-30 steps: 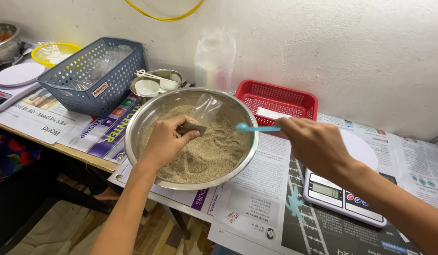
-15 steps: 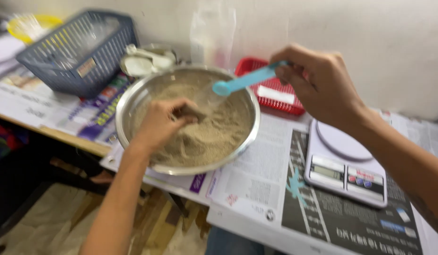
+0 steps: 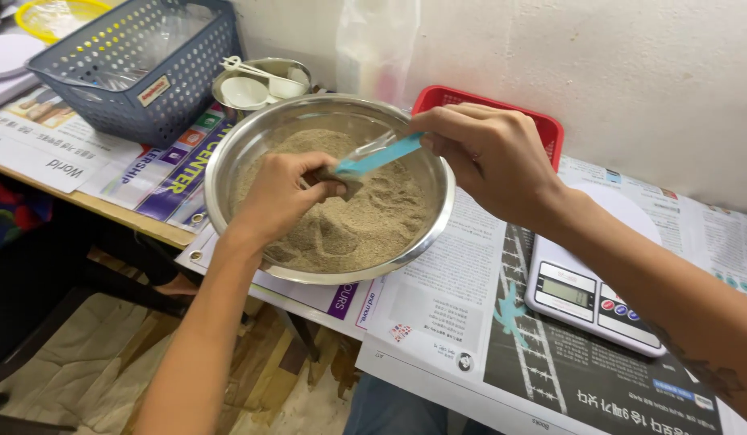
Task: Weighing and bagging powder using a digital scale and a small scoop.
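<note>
Sand-coloured powder [image 3: 349, 225], fine and grainy with furrows and a dug hollow in its surface, fills a wide, shiny steel bowl [image 3: 228, 153] with a rolled rim that sits on newspaper sheets [image 3: 438, 322] spread over the table. Inside the bowl, the left hand [image 3: 277, 197] rests on the powder with its fingers curled together around a small dark object [image 3: 341, 184], partly buried so its shape is hard to tell. Above the far right rim, the right hand [image 3: 490, 157] pinches the end of a flat, light blue plastic spoon [image 3: 377, 155] between thumb and fingertips, the other fingers folded close; the spoon slants down leftward until its tip touches the dark object. Behind that hand stands a red plastic basket [image 3: 543, 129] with a slotted wall. On the right, near the forearm, lies a white digital kitchen scale [image 3: 591, 302] with a grey display and small round coloured buttons. On the far left sits a grey-blue perforated plastic basket [image 3: 140, 76], and just beside it a small metal cup [image 3: 297, 74] holding white plastic measuring spoons [image 3: 249, 89]. A yellow bowl [image 3: 35, 10] shows at the far left corner.
</note>
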